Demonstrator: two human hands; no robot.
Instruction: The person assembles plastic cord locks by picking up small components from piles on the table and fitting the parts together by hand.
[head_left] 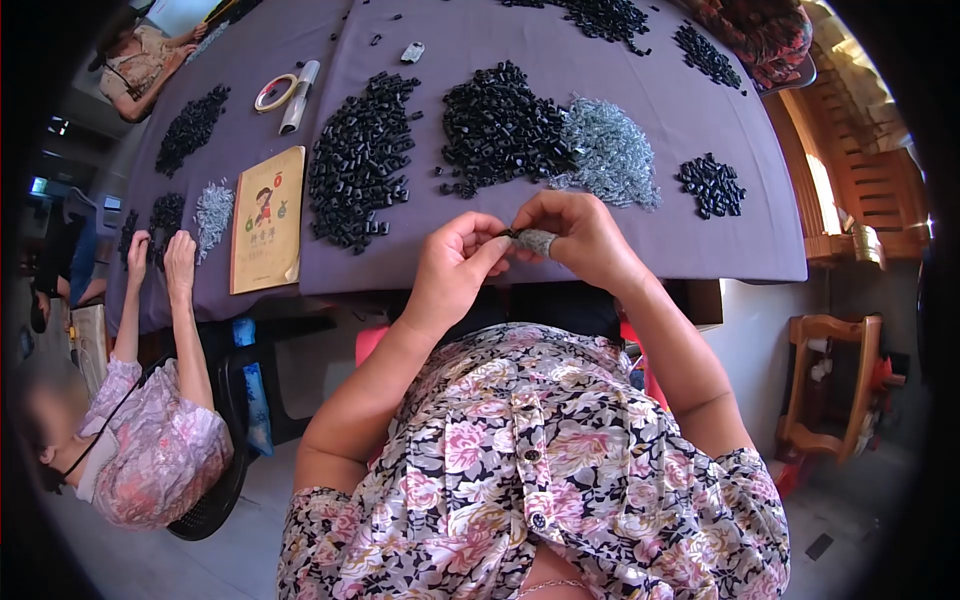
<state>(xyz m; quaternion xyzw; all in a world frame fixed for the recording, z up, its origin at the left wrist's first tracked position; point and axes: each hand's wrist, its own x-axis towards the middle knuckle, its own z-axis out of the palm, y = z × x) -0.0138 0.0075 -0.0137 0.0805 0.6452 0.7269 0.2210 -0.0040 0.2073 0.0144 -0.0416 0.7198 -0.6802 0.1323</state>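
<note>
Near the table's front edge, my left hand (455, 265) and my right hand (585, 235) meet, fingertips pinched together. Between them is a small black plastic piece (511, 233), mostly covered by the fingers. A grey wrap (537, 242) covers a digit of my right hand, seemingly the thumb. Just beyond my hands lie a large pile of black plastic pieces (500, 125) and, touching it, a heap of small clear pieces (607, 150). Another long pile of black pieces (360, 165) spreads to the left.
A purple cloth (440, 265) covers the table. To the left lie a yellow booklet (268, 222), a tape roll (276, 93) and a white cylinder (300, 97). A smaller black pile (711, 186) sits right. At left, a co-worker's hands (180, 262) are by other piles.
</note>
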